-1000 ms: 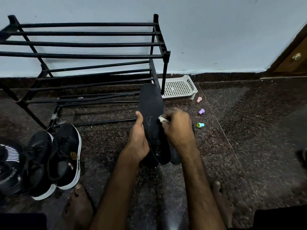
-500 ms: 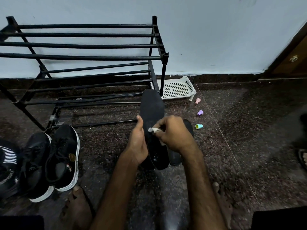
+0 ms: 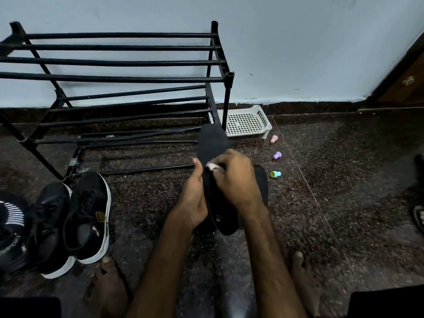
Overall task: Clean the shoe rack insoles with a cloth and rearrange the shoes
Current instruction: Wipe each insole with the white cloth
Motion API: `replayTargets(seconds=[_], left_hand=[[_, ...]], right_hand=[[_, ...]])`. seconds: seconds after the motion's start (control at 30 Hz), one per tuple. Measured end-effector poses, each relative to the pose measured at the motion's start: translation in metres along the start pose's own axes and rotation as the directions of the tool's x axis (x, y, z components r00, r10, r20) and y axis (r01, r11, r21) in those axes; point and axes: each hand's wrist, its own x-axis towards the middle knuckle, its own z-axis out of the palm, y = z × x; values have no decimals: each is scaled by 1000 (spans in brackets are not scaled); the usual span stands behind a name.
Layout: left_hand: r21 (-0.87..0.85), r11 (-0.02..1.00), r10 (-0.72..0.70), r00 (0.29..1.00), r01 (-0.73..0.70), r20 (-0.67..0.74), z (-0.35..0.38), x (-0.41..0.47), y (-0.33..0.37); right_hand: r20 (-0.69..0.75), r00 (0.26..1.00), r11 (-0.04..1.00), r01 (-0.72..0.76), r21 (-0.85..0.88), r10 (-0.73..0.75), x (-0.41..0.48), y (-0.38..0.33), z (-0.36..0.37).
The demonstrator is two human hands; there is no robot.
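A white perforated plastic tray (image 3: pixel 246 121) sits on the dark speckled stone floor (image 3: pixel 344 180), close to the foot of the pale blue wall (image 3: pixel 298 42). In front of it lie a pink cap (image 3: pixel 274 139), a purple cap (image 3: pixel 277 155) and a green cap (image 3: pixel 275 173), set apart in a loose line. A brown wooden door (image 3: pixel 406 83) stands at far right.

The cloth (image 3: pixel 211 166) was mostly hidden under the right hand (image 3: pixel 234 180); a shoe (image 3: pixel 9 226) was cut off at the left edge.

Floor (image 3: pixel 344 180) beside the wall (image 3: pixel 298 53)
Shoe rack (image 3: pixel 114 78) back left, tray (image 3: pixel 245 122) just right of it; shoes (image 3: pixel 87 214) front left; insole (image 3: pixel 213 141) centre, caps (image 3: pixel 277 154) to its right.
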Motion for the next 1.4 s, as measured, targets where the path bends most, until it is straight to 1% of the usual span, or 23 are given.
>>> replayTargets(seconds=[0.1,0.13,0.2,0.27,0.3,0.37,0.43,0.47,0.53,0.6,0.67,0.77,0.8,0.87,0.93,1.0,1.07,1.1,1.13,1.2,1.27,1.33,1.4], left_hand=[[-15,1000,17,999,-17,-28,-4,-1,4],[-11,1000,25,999,-26,-28,-5,0,4],[19,1000,21,1000,-21,-17,-2,0,3],[35,999,11,1000,-10,-25,-1,1,2],[24,1000,9,999,-8,-34,-2,0,4],[-27,1000,-5,999,4,-50,-7,1,7],[-57,998,16,997,-20,-77,-10,1,10],[-42,998,39,996,-42,-79,-11,3,10],[-15,999,42,998,-42,-55,-6,3,9],[-4,1000,20,999,-20,-43,-3,2,6],[-10,1000,15,998,-16,-55,-4,1,5],[-77,997,19,997,-25,-77,-9,1,9],[-80,996,35,996,-41,-82,-12,3,9],[-69,997,42,996,-47,-73,-12,4,9],[-51,999,11,999,-14,-53,-8,4,8],[-52,999,-3,998,0,-58,-9,2,8],[-71,997,9,998,-14,-69,-12,2,9],[-76,997,24,997,-30,-72,-13,2,10],[-69,997,41,996,-46,-74,-13,3,10],[-46,997,52,997,-55,-62,-10,4,8],[-31,999,30,999,-31,-37,-6,3,6],[-35,999,21,999,-22,-34,-6,3,6],[-57,997,46,997,-49,-54,-10,5,7]], right_hand=[[226,973,998,-50,42,39,0,0,-1],[214,973,996,-89,3,86,1,2,-2],[50,989,985,-134,-110,141,0,4,-3],[-30,997,989,-71,-127,67,0,-2,0],[13,1000,997,-21,-75,23,1,-6,1],[194,980,999,25,44,-33,0,-9,-1],[306,952,1000,-5,22,-2,0,-5,-6],[270,962,999,-33,-24,38,1,-1,-6],[63,993,990,-90,-112,98,1,2,-3],[-67,997,996,-39,-75,34,2,-6,4],[28,999,999,39,31,-40,2,-12,9],[275,961,996,-11,93,-15,1,-3,1],[266,964,998,-34,49,19,1,3,1],[87,993,995,-77,-64,83,1,8,3],[-64,997,997,-49,-52,45,2,-1,9],[16,1000,999,12,53,-13,1,-8,13],[198,980,995,-11,99,-9,0,-6,11],[234,972,996,-43,80,23,-1,-2,10],[208,976,996,-78,52,66,-1,3,10],[42,988,989,-146,-21,147,-1,8,9],[-81,989,990,-130,-51,125,-1,3,11],[-29,998,999,-51,17,52,0,-3,12],[166,986,996,-29,82,15,-1,-4,8]])
